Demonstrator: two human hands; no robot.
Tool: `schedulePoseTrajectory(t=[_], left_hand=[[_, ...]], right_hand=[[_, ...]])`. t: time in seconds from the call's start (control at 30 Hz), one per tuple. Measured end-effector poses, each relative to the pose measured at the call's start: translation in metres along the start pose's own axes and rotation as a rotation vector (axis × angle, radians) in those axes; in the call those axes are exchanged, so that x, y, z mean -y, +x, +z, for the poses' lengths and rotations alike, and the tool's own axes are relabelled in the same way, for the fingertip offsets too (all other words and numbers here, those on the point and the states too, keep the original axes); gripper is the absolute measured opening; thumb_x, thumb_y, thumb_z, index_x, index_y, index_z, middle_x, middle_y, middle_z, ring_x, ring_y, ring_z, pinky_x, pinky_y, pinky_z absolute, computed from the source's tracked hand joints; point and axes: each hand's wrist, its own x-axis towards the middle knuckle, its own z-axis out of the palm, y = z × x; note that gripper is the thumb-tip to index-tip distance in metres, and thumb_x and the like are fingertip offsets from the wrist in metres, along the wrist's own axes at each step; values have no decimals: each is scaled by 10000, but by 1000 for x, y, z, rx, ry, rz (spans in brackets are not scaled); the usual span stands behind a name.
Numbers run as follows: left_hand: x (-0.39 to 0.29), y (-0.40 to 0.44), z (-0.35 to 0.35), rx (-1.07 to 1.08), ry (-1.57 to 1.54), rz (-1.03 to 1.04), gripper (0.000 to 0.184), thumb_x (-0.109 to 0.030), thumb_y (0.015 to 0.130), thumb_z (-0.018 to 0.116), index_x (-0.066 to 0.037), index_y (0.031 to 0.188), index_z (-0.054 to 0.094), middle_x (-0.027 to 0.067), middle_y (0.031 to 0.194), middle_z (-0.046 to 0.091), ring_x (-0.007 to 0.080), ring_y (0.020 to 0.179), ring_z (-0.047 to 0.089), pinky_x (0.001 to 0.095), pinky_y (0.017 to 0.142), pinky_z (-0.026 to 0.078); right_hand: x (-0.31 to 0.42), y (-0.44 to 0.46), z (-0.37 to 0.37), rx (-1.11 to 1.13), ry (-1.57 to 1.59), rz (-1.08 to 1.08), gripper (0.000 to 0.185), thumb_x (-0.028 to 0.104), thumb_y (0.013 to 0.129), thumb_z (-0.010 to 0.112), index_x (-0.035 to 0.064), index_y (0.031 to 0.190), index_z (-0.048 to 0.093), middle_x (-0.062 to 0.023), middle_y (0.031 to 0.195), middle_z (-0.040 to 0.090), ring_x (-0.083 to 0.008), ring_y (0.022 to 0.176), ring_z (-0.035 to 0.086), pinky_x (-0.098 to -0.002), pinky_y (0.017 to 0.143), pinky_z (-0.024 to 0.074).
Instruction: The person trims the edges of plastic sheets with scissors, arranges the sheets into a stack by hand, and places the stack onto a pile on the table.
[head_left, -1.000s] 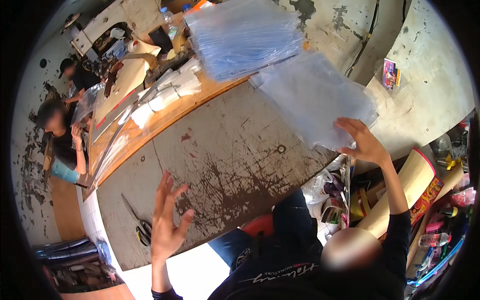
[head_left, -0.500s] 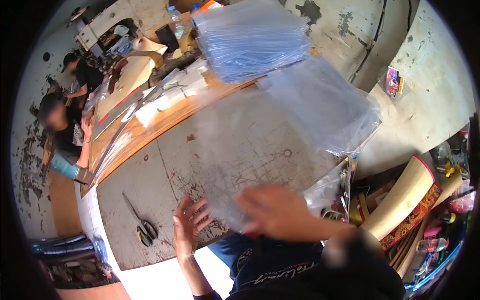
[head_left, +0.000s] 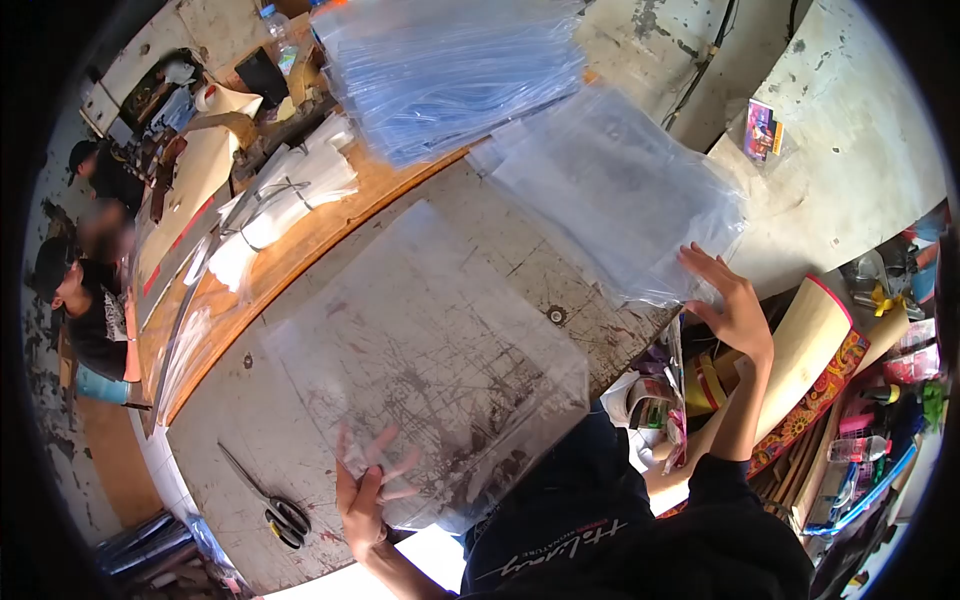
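Observation:
A clear plastic sheet (head_left: 440, 340) lies over the scratched grey board (head_left: 220, 410) in front of me. My left hand (head_left: 372, 490) grips its near left edge, the thumb on top and the fingers showing through from beneath. My right hand (head_left: 728, 300) has its fingers spread at the near right corner of a low pile of clear sheets (head_left: 620, 190); whether the fingertips touch it is unclear. Beyond that pile stands a thick stack of bluish plastic sheets (head_left: 450, 80). Scissors (head_left: 270, 500) with black and yellow handles rest left of my left hand.
A wooden ledge (head_left: 375, 200) holds bundled white strips (head_left: 300, 190). Co-workers (head_left: 95, 310) are at the far left. Rolled material (head_left: 800, 350) and cluttered goods stand at the right, near a bottle (head_left: 858, 449). A small colourful card (head_left: 762, 132) lies at upper right.
One clear sheet has come from the right across the board, and my left hand has closed on it. My right hand swept left with the sheet, then returned to the low pile.

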Motion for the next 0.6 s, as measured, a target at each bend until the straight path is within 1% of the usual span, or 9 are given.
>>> schedulePoseTrajectory(t=[0.1, 0.17, 0.23, 0.3, 0.37, 0.43, 0.47, 0.5, 0.6], left_hand=[[-1, 0, -3, 106, 119, 9, 635, -39, 870, 414, -66, 1396, 58, 284, 1213, 444, 310, 981, 582, 315, 634, 574], [0, -1, 10, -128, 113, 104, 637, -91, 886, 431, -103, 1405, 63, 252, 1218, 462, 297, 1012, 568, 323, 679, 555], [0, -3, 12, -129, 115, 138, 625, -127, 900, 429, -136, 1411, 69, 227, 1220, 470, 289, 1052, 544, 332, 725, 536], [-3, -3, 11, -84, 46, 130, 626, -23, 889, 373, -109, 1406, 30, 272, 1235, 429, 327, 1076, 519, 357, 774, 517], [2, -2, 4, -43, 66, 129, 608, -12, 887, 362, -93, 1401, 47, 273, 1256, 405, 334, 1104, 495, 353, 793, 504], [5, -4, 0, -11, 85, 117, 592, -2, 885, 351, -77, 1396, 64, 274, 1277, 382, 341, 1132, 470, 350, 813, 492], [4, -2, 1, 28, 110, 127, 577, 9, 880, 340, -64, 1390, 79, 273, 1292, 362, 345, 1150, 452, 342, 821, 484], [3, -1, 3, 62, 135, 135, 564, 20, 876, 330, -52, 1383, 94, 273, 1308, 343, 348, 1167, 434, 334, 828, 477], [2, 1, 7, 28, 182, 166, 534, 43, 872, 294, -47, 1368, 115, 265, 1285, 380, 331, 1129, 478, 324, 790, 499]], right_hand=[[-27, 4, -6, 89, 88, -46, 410, 23, 743, 608, 46, 1146, 538, -148, 1214, 519, -303, 1163, 462, -456, 1053, 228], [-45, 7, -13, 63, 349, -78, 297, 46, 785, 574, 56, 1082, 587, -115, 1165, 565, -271, 1148, 486, -484, 1057, 192], [-20, 15, -13, 46, 411, 5, 331, 48, 765, 600, 80, 1093, 585, -95, 1225, 524, -282, 1171, 460, -505, 1059, 170], [24, 19, -6, -31, 16, -110, 399, 66, 730, 640, 84, 1122, 570, -92, 1284, 468, -293, 1207, 416, -510, 1060, 159], [34, 16, -1, -8, 5, -55, 522, 73, 663, 675, 89, 1168, 543, -83, 1327, 423, -292, 1238, 377, -532, 1058, 141], [11, 12, 2, 164, -23, 69, 544, 73, 674, 671, 82, 1196, 518, -80, 1306, 448, -304, 1228, 385, -501, 1060, 181], [-4, 13, 1, 159, 71, -23, 425, 76, 741, 627, 54, 1157, 545, -106, 1231, 518, -283, 1179, 453, -429, 1014, 298], [-8, 13, 0, 172, 78, -35, 425, 76, 741, 627, 54, 1157, 545, -106, 1231, 518, -283, 1179, 453, -429, 1014, 298], [1, 21, 2, -123, 94, -2, 225, 146, 881, 503, 34, 1053, 597, -132, 996, 634, -201, 822, 598, -334, 737, 460]])
